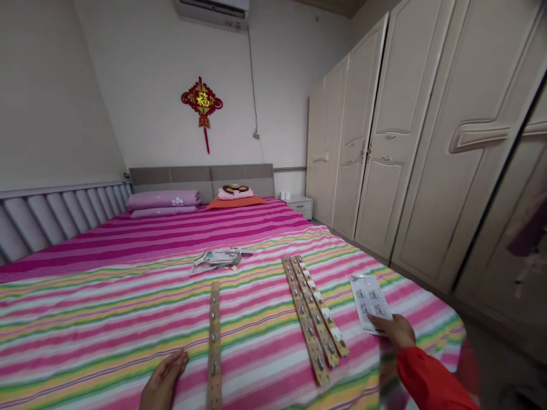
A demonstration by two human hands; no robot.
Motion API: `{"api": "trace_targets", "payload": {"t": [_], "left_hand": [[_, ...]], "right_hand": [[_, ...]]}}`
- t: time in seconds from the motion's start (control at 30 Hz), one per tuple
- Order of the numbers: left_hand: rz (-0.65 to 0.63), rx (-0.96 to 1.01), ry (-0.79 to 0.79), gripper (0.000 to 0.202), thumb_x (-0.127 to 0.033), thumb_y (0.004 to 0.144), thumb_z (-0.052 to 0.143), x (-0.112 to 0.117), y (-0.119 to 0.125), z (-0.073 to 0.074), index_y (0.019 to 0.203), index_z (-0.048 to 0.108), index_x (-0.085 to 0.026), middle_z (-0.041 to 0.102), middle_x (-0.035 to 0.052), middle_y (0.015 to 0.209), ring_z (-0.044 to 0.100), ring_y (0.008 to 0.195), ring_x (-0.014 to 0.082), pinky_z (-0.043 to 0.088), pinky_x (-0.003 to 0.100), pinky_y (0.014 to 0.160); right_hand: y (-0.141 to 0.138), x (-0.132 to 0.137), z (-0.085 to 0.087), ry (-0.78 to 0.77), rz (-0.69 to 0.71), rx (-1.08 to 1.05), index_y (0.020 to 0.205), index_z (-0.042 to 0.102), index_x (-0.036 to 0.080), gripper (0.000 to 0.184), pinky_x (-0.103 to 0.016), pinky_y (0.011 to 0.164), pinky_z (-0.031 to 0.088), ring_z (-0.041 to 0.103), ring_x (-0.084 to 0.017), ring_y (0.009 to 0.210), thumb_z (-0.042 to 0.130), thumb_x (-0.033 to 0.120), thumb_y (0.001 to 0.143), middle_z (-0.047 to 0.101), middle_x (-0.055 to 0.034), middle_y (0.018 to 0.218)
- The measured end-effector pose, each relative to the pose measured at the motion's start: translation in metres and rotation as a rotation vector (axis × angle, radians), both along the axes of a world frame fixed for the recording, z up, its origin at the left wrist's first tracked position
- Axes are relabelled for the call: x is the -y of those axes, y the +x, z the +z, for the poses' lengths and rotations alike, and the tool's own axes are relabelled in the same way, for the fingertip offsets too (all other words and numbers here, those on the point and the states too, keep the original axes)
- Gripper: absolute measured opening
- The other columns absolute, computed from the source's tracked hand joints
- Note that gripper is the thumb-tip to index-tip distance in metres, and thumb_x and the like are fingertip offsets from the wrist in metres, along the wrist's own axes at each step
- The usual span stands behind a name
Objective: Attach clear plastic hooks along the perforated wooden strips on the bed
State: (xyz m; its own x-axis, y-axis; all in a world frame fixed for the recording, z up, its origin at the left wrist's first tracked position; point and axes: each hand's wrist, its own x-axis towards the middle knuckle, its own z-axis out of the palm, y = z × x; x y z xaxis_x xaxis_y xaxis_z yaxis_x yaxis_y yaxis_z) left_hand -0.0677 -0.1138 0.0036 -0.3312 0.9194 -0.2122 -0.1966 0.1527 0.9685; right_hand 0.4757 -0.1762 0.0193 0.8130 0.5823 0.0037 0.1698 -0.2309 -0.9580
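My left hand (164, 378) lies on the striped bedspread, fingers extended and holding nothing. Just to its right is a single narrow wooden strip (214, 353) with small metal clips along it. My right hand (397, 330) grips the near edge of a flat plastic packet (371, 302), which has several small grey items printed or packed on its white face. Between the hands, three similar strips (306, 322) lie side by side at a slant. The rightmost of these carries white rounded pieces (327, 314) along its length.
A clear plastic bag with contents (220, 258) lies farther up the bedspread (128, 319). Folded purple bedding (164, 199) and a pink pillow (235, 194) rest by the headboard (179, 176). White wardrobes (384, 188) line the right side, beyond the bed's edge.
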Motion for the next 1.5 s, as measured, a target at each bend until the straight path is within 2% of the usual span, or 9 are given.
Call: {"api": "trace_targets", "payload": {"t": [0.2, 0.37, 0.53, 0.73, 0.87, 1.0, 1.17, 1.27, 1.5], "left_hand": [[0.090, 0.165, 0.028, 0.028, -0.023, 0.057, 0.072, 0.006, 0.004, 0.004, 0.084, 0.066, -0.019, 0.071, 0.0024, 0.094, 0.065, 0.098, 0.0214, 0.048, 0.037, 0.098], [-0.174, -0.015, 0.151, 0.040, -0.038, 0.055, 0.078, 0.029, 0.050, 0.044, 0.088, 0.068, -0.017, 0.071, 0.0042, 0.091, 0.066, 0.087, 0.0211, 0.054, 0.028, 0.077], [-0.357, -0.097, 0.312, 0.035, -0.041, 0.068, 0.069, 0.055, 0.099, 0.082, 0.095, 0.066, -0.019, 0.069, 0.0083, 0.103, 0.063, 0.096, 0.0214, 0.049, 0.032, 0.086], [-0.204, -0.280, 0.430, 0.048, -0.032, 0.062, 0.072, 0.070, 0.098, 0.098, 0.108, 0.061, -0.021, 0.062, 0.0086, 0.111, 0.059, 0.101, 0.0224, 0.050, 0.031, 0.079], [-0.175, -0.322, 0.352, 0.048, -0.029, 0.061, 0.071, 0.070, 0.088, 0.092, 0.106, 0.060, -0.017, 0.062, 0.0053, 0.089, 0.060, 0.075, 0.0173, 0.051, 0.030, 0.067], [-0.116, -0.369, 0.385, 0.050, -0.026, 0.064, 0.067, 0.074, 0.084, 0.080, 0.112, 0.052, -0.018, 0.057, 0.0048, 0.091, 0.059, 0.073, 0.0158, 0.052, 0.031, 0.064], [-0.146, -0.787, 0.606, 0.022, -0.023, 0.073, 0.061, 0.084, 0.079, 0.075, 0.095, 0.062, -0.022, 0.053, 0.0088, 0.106, 0.056, 0.099, 0.0237, 0.050, 0.041, 0.082], [-0.167, -0.922, 0.653, 0.028, -0.022, 0.076, 0.059, 0.087, 0.076, 0.076, 0.103, 0.063, -0.024, 0.053, 0.0093, 0.110, 0.052, 0.108, 0.0257, 0.045, 0.045, 0.092], [-0.248, -0.645, 0.435, 0.046, -0.028, 0.072, 0.063, 0.074, 0.071, 0.078, 0.116, 0.055, -0.022, 0.056, 0.0086, 0.117, 0.055, 0.107, 0.0234, 0.047, 0.041, 0.091]], "right_hand": [[-0.031, 0.029, 0.026, 0.191, 0.000, -0.191, 0.068, 0.058, 0.018, 0.033, -0.032, 0.050, 0.055, 0.066, -0.023, 0.054, 0.077, 0.034, 0.047, 0.069, -0.0049, 0.059], [-0.102, 0.044, 0.049, 0.255, 0.230, -0.275, 0.072, 0.061, 0.016, 0.038, -0.026, 0.040, 0.048, 0.058, -0.016, 0.043, 0.082, 0.033, 0.045, 0.066, 0.0003, 0.052], [-0.194, 0.054, 0.030, 0.271, 0.536, -0.313, 0.078, 0.063, 0.017, 0.039, -0.029, 0.047, 0.050, 0.063, -0.021, 0.056, 0.081, 0.041, 0.051, 0.070, -0.0024, 0.063], [-0.268, 0.073, 0.006, 0.225, 0.678, -0.371, 0.076, 0.062, 0.018, 0.038, -0.025, 0.044, 0.045, 0.058, -0.018, 0.051, 0.078, 0.046, 0.056, 0.065, 0.0002, 0.058], [-0.280, 0.079, -0.008, 0.238, 0.747, -0.395, 0.072, 0.062, 0.017, 0.039, -0.026, 0.053, 0.047, 0.059, -0.018, 0.059, 0.080, 0.045, 0.052, 0.066, -0.0003, 0.061], [-0.283, 0.085, -0.015, 0.118, 0.843, -0.486, 0.076, 0.061, 0.018, 0.040, -0.024, 0.040, 0.042, 0.054, -0.015, 0.048, 0.079, 0.047, 0.055, 0.063, 0.0010, 0.059], [-0.289, 0.089, -0.009, 0.162, 0.898, -0.563, 0.081, 0.065, 0.017, 0.040, -0.028, 0.058, 0.049, 0.061, -0.020, 0.064, 0.079, 0.045, 0.056, 0.069, -0.0020, 0.069], [-0.292, 0.090, -0.005, 0.174, 0.903, -0.558, 0.084, 0.067, 0.017, 0.039, -0.030, 0.063, 0.050, 0.063, -0.022, 0.070, 0.077, 0.045, 0.059, 0.070, -0.0028, 0.073], [-0.294, 0.098, 0.004, 0.167, 0.938, -0.586, 0.093, 0.069, 0.020, 0.043, -0.035, 0.071, 0.050, 0.064, -0.027, 0.078, 0.075, 0.047, 0.060, 0.072, -0.0043, 0.081]]}}
